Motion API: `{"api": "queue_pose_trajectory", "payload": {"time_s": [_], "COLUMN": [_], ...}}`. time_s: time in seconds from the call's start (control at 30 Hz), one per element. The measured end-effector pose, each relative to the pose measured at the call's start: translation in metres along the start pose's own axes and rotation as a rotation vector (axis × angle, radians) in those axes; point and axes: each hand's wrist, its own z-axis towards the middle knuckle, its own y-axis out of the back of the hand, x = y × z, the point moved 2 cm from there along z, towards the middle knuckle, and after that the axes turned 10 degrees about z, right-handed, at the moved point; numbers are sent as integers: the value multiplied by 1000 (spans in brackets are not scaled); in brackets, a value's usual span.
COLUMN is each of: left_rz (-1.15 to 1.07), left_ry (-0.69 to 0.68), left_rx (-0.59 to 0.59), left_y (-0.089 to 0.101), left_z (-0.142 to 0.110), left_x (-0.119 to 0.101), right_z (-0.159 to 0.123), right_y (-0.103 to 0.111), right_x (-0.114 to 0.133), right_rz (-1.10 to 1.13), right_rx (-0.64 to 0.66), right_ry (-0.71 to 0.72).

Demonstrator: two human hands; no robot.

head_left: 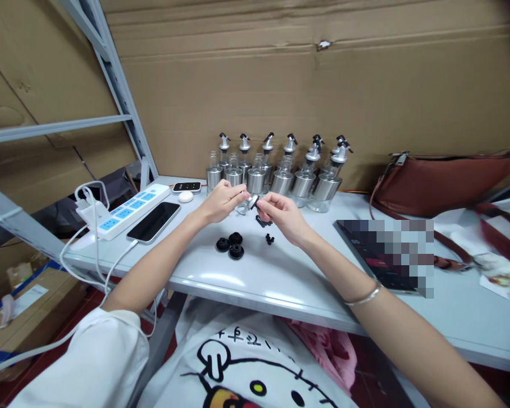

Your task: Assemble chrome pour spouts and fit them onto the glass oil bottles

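Observation:
Above the middle of the table, my left hand (226, 202) is closed in a pinch on a silver pourer spout (251, 200). My right hand (283, 215) meets it from the other side, thumb and fingertips closed on a small black part (256, 202) at the spout's edge. Fingers cover some of both pieces, so I cannot tell how they fit together. Below the hands lie three round black stoppers (236, 250). Several tiny black pieces (270, 239) are on the table, and black levers (262, 221) lie partly behind my right hand.
Glass bottles with steel sleeves (282, 184) line the back, some topped with pourers, others bare-necked. A phone (154, 222), a power strip (130, 209) and a white disc (186, 196) sit left. Rightward are a tablet (365, 243) and a brown bag (446, 184).

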Motion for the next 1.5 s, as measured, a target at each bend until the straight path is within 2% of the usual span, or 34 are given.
{"api": "queue_pose_trajectory", "payload": {"time_s": [0.37, 0.73, 0.87, 0.97, 1.03, 1.13, 1.2, 1.37, 1.5], "left_rz": [-97, -115, -172, -241, -292, -303, -235, -20, -75], "left_ry": [46, 58, 64, 86, 179, 342, 373, 447, 408], "left_rx": [47, 69, 46, 32, -40, -268, -328, -130, -23], "left_y": [3, 2, 0, 1, 5, 10, 9, -11, -18], "left_z": [2, 2, 2, 0, -1, -2, -3, -3, -4], "left_x": [1, 4, 3, 6, 14, 31, 39, 52, 54], "right_z": [-5, -5, -5, -7, -8, -9, -8, -8, -9], "right_y": [-3, 2, 3, 4, 5, 11, 15, 16, 14], "right_x": [10, 8, 9, 13, 16, 19, 19, 14, 15], "right_rz": [-539, -890, -966, -1040, -1064, -1024, -998, -1019, -1036], "right_rx": [-73, 37, 65, 71, 70, 26, -2, 29, 26], "right_ry": [273, 605, 760, 820, 851, 855, 831, 800, 807]}}
